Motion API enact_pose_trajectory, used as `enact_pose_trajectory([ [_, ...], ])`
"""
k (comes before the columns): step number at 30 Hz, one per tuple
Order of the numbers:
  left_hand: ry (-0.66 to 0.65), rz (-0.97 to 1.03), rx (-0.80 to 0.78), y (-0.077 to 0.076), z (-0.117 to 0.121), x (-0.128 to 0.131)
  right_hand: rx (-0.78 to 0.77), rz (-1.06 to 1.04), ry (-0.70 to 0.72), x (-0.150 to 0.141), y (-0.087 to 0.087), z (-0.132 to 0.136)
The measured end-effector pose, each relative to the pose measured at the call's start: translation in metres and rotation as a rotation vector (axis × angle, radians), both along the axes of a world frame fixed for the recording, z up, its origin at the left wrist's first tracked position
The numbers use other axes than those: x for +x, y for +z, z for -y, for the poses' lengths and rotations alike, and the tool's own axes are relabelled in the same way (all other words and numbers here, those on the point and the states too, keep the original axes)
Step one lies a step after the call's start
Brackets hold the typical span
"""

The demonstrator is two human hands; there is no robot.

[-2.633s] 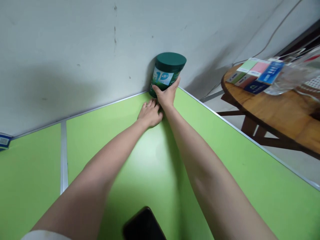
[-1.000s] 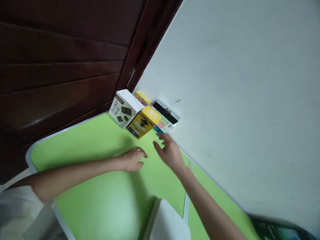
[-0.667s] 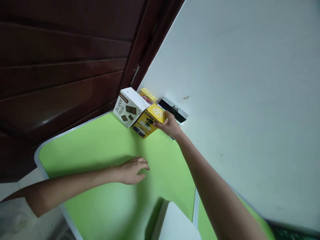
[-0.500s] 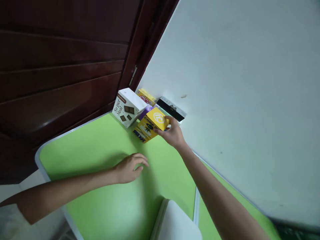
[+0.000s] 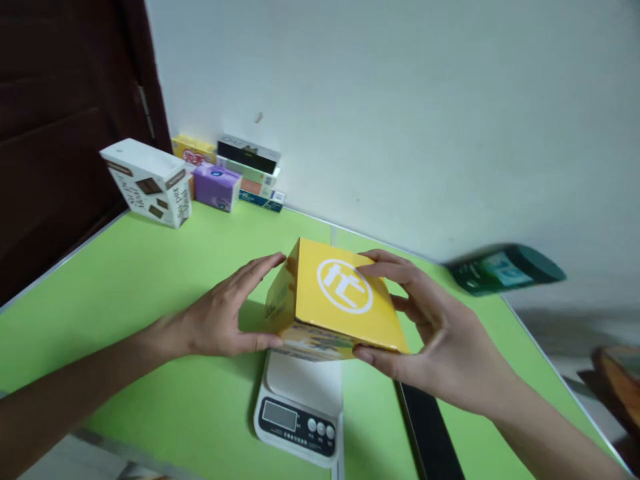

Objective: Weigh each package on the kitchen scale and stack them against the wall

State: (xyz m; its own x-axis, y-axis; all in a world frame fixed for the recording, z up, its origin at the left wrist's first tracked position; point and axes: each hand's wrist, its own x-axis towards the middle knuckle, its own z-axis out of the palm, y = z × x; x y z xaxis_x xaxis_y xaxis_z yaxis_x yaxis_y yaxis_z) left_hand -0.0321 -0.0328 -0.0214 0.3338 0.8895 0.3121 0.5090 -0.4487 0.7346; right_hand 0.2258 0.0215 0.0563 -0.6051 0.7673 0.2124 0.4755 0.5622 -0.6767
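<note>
A yellow box [image 5: 320,267] with a white round logo on its top is in my right hand [image 5: 430,320], thumb on the near side and fingers over the far side. It is tilted above the white kitchen scale [image 5: 303,383] and hides the scale's far part. At the box's left end is my left hand [image 5: 220,313], open, with thumb and fingers spread around that end. Its fingertips are close to the box; whether they press on it I cannot tell. The scale's display [image 5: 280,415] and buttons face me.
Near the wall stand a white box [image 5: 150,180], a purple pack [image 5: 217,187], a yellow pack [image 5: 194,150] and several stacked flat boxes [image 5: 250,163]. A black flat object [image 5: 433,433] lies right of the scale. A dark green pouch [image 5: 505,269] is by the wall on the green table [image 5: 150,400].
My right hand has carried the yellow box away from the group by the wall to above the scale. My left hand has come up beside the box. The view has turned right.
</note>
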Motion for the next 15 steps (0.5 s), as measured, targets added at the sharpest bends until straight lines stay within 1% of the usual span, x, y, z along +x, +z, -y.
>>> enact_pose_trajectory([
  [3, -0.06, -0.062, -0.079, -0.003, 0.002, 0.02, -0.037, -0.012, -0.048, 0.024, -0.012, 0.016],
  [7, -0.089, -0.09, -0.11, -0.007, 0.002, 0.037, -0.073, -0.057, -0.067, 0.038, -0.026, 0.025],
  [9, -0.078, -0.119, -0.123, -0.007, 0.001, 0.04, -0.097, -0.068, -0.047, 0.046, -0.027, 0.025],
  [12, -0.044, -0.185, -0.187, -0.008, -0.001, 0.036, -0.139, -0.083, 0.001, 0.062, -0.03, 0.02],
  [15, -0.045, -0.219, -0.252, -0.013, -0.004, 0.03, -0.211, -0.097, 0.019, 0.081, -0.045, 0.014],
])
